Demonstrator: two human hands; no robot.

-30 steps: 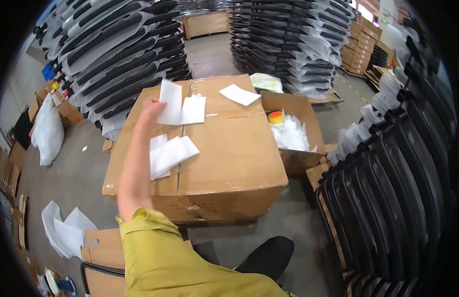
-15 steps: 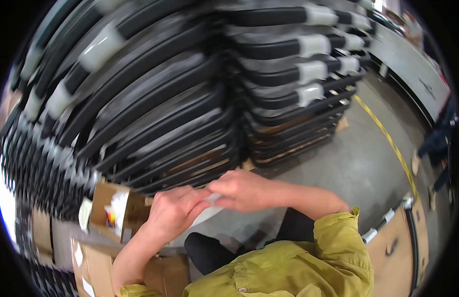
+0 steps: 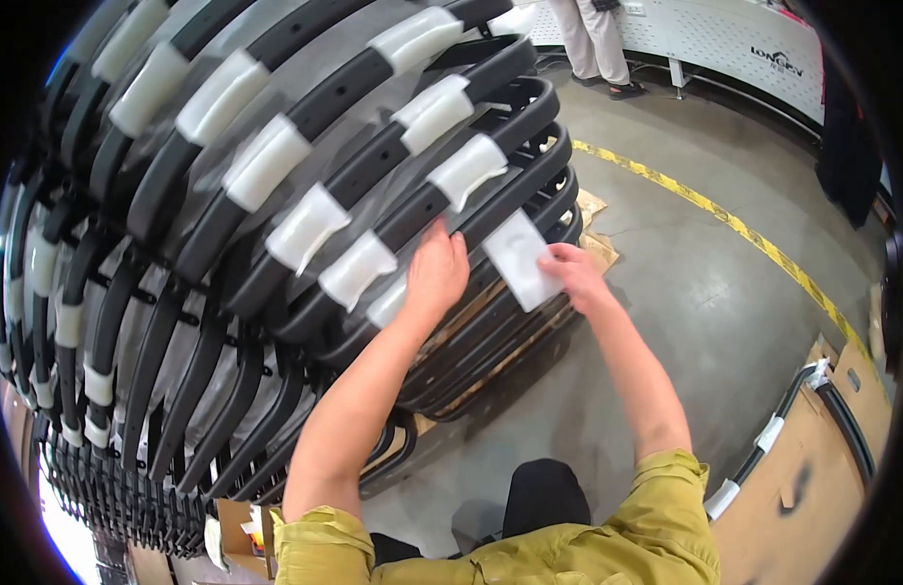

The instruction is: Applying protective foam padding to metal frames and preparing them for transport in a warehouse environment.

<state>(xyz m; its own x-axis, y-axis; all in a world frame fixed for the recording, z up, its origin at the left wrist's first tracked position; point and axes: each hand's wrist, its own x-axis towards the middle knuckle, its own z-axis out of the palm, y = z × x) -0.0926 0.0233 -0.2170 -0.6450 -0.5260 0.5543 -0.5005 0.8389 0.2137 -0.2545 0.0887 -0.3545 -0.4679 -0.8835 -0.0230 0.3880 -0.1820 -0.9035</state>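
Observation:
A thin white foam sheet (image 3: 521, 261) is pinched at its right edge by my right hand (image 3: 574, 276). It hangs in front of the right end of the stacked black tubular frames. My left hand (image 3: 440, 273) reaches in among the curved black bars, its fingers stretched forward and partly hidden. It appears to lie against a black tube (image 3: 495, 214), holding nothing I can see. White foam wraps sit round many of the tubes, including one wrap (image 3: 468, 172) just above my left hand and another wrap (image 3: 359, 268) to its left.
An open cardboard box (image 3: 245, 538) stands at lower left. At lower right a cardboard sheet (image 3: 783, 507) bears a black tube (image 3: 841, 419) with white wraps. Yellow tape (image 3: 710, 207) crosses the grey floor. A person (image 3: 590, 44) stands beside a white perforated workbench (image 3: 719, 58) at the back.
My view has swung round to the right side of the stack. Both hands were together over a white sheet; now they are apart, the left among the bars, the right holding the sheet.

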